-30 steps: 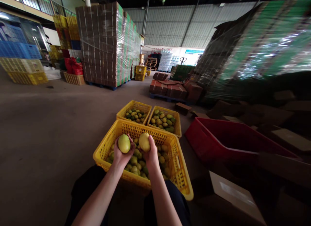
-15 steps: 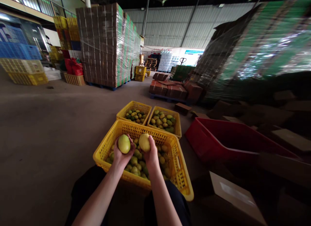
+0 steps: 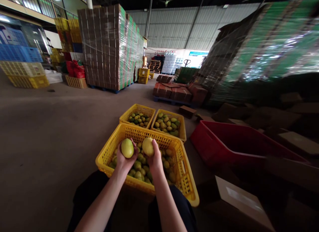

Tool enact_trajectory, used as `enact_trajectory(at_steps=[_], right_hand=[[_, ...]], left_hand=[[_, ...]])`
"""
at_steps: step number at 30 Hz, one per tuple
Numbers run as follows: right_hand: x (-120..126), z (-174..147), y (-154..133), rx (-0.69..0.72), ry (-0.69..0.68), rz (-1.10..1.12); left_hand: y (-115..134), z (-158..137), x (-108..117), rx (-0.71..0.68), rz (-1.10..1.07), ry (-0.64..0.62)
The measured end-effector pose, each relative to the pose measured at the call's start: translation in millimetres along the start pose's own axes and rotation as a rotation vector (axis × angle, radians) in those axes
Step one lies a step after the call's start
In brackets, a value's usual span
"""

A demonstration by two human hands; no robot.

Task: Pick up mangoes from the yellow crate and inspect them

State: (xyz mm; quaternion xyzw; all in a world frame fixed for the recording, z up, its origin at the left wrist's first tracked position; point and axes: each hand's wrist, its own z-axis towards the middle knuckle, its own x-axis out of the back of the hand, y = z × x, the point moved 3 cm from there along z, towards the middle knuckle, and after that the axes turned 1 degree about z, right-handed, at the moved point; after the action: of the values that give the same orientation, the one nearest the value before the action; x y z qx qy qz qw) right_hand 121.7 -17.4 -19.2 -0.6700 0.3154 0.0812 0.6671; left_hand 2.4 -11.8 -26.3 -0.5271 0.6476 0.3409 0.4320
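Observation:
My left hand (image 3: 127,159) is closed round a yellow-green lemon (image 3: 127,148), its fingers cupped behind and beside the fruit. In my right hand (image 3: 156,159) is a paler yellow lemon (image 3: 148,147), gripped with the thumb along its right side. Both hands are over a large yellow plastic crate (image 3: 188,178), side by side and a little apart. Inside that crate lie many green and yellow lemons (image 3: 137,165), partly covered by my hands and forearms.
Beyond the big crate stand two smaller yellow crates of lemons, a left one (image 3: 122,117) and a right one (image 3: 183,129). A red tub (image 3: 211,149) and an open cardboard box (image 3: 239,195) are at the right. Wrapped pallet stacks (image 3: 99,49) stand farther off.

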Motion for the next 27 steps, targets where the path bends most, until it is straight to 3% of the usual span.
enact_trajectory(at_steps=[4, 27], right_hand=[[-2.6, -1.7, 0.6, -0.110, 0.018, 0.035], [-2.9, -2.5, -0.5, -0.168, 0.043, 0.072]], left_hand=[[0.7, -1.6, 0.5, -0.050, -0.003, -0.016], [-1.1, -2.0, 1.2, -0.007, -0.041, -0.008]])
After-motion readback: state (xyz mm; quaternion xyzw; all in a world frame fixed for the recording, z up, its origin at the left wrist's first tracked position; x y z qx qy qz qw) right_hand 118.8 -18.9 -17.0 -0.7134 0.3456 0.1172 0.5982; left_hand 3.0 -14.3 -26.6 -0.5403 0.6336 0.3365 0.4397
